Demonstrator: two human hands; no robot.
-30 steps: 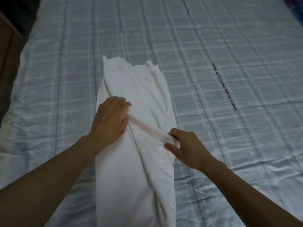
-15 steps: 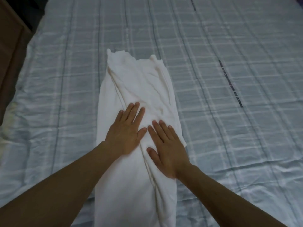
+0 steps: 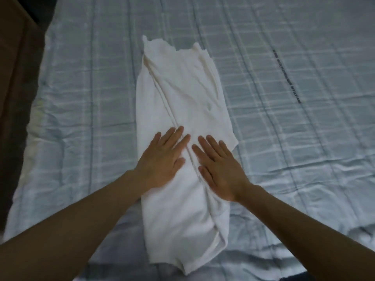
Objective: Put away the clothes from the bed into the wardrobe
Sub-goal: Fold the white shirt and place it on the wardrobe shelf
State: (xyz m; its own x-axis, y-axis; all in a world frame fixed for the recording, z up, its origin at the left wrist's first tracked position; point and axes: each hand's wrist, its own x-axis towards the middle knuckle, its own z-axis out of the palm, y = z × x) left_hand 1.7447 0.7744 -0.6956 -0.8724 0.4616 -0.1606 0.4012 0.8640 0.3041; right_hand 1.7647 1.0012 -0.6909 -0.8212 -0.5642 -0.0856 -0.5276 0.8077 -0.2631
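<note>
Head view: your left hand (image 3: 162,159) and right hand (image 3: 220,169) lie flat, fingers straight and spread, side by side on the soft, creased white garment (image 3: 182,94). It's folded into a long strip, running away from you on the wrinkled pale-blue plaid bedsheet (image 3: 284,138).

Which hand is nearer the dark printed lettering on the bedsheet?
Right. The right hand lies flat on the white garment, with the lettering beyond it, rightward; the left hand lies alongside, farther off.

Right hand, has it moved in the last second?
Yes. The right hand shifted left from the right edge of the white garment and now lies flat on it.
</note>
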